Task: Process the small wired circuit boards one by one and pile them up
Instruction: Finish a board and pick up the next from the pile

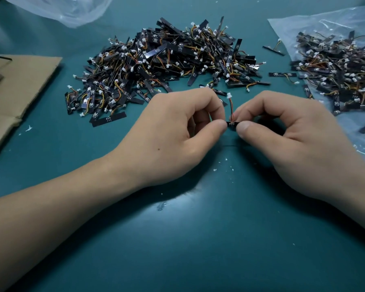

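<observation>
Your left hand (pixel 177 125) and right hand (pixel 291 131) pinch opposite ends of a small black circuit board (pixel 232 124) just above the teal tabletop (pixel 198 239). Its red wire rises to a white connector (pixel 229 95), before the big pile (pixel 169 66) of boards.

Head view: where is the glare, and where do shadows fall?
Head view: pale glare on the mat near bottom centre; the right bag shines whitish; soft shadows lie under both forearms; the held board looks fairly sharp.
</observation>
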The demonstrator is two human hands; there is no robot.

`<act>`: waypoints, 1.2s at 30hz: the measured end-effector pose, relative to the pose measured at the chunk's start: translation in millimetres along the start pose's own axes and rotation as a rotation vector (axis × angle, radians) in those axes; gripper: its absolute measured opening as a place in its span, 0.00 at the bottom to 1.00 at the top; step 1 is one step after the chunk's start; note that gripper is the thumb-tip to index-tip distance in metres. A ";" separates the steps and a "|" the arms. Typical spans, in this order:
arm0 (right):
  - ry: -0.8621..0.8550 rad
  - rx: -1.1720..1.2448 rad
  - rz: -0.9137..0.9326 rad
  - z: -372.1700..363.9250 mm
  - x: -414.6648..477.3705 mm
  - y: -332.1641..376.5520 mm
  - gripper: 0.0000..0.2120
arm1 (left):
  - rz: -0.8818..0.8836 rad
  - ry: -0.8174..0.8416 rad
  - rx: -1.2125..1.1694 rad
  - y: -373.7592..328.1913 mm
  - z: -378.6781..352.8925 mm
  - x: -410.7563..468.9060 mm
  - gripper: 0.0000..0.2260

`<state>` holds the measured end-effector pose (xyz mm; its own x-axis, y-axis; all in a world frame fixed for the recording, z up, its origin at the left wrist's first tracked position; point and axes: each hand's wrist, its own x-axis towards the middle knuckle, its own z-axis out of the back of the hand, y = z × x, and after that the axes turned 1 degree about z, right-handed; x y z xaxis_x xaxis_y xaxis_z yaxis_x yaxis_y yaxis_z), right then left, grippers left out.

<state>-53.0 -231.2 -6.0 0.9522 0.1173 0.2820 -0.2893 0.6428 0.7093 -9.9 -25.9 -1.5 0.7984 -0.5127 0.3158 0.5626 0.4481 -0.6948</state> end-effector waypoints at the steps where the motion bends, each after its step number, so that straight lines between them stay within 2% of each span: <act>1: -0.009 -0.005 0.006 -0.1 0.1 0.5 0.04 | 0.004 -0.011 0.001 0.4 0.0 0.0 0.03; 28: 0.056 -0.102 0.029 0.4 -0.4 3.3 0.04 | 0.022 0.073 -0.002 -1.3 1.3 -0.8 0.03; 36: 0.053 -0.104 0.031 -0.9 -0.6 2.4 0.05 | 0.017 0.125 0.099 -0.3 0.4 -1.0 0.04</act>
<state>-54.2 -229.0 -5.1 0.9477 0.1760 0.2664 -0.3093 0.7128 0.6295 -10.8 -25.2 -1.3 0.7788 -0.5886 0.2171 0.5721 0.5245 -0.6305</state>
